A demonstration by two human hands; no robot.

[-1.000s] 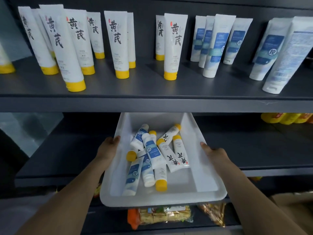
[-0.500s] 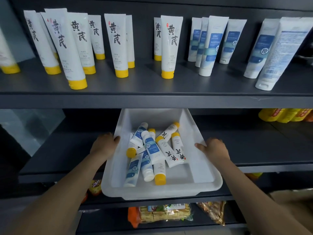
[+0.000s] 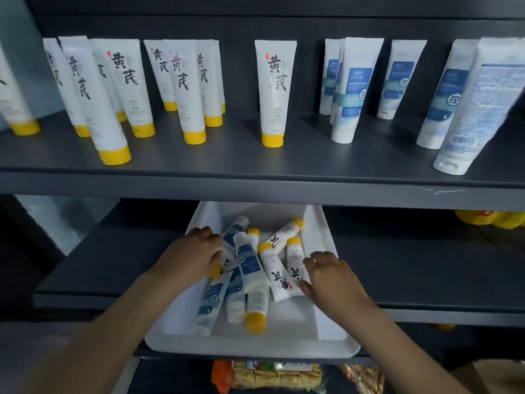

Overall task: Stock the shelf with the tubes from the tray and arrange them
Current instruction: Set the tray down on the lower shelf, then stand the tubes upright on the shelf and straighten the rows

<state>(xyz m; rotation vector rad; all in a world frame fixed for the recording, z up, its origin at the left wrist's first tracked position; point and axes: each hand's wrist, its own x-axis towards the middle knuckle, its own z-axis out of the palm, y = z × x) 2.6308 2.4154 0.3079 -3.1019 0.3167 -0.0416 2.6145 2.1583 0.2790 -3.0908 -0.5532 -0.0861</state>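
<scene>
Head view: the tray (image 3: 292,325) sits on the lower shelf (image 3: 426,268), bottom centre of frame. Half a second ago both hands held its side rims; now both are inside it.

- **Left hand** (image 3: 193,254): lies over the left of the tube pile (image 3: 250,265), fingers bent across a blue-label tube (image 3: 234,231). The thumb is hidden, so can't tell if it grips.
- **Right hand** (image 3: 332,277): at the right of the pile, fingers loosely bent and spread, thumb at the crimped end of a yellow-cap tube (image 3: 279,277). It isn't closed round anything.

All the tubes lie jumbled in the tray. On the upper shelf (image 3: 255,166), yellow-cap stock (image 3: 272,92) stands upper left to centre and blue-label stock (image 3: 352,89) upper right.

Judgement: the tray is parked and picking is starting, with nothing moved up yet.
</scene>
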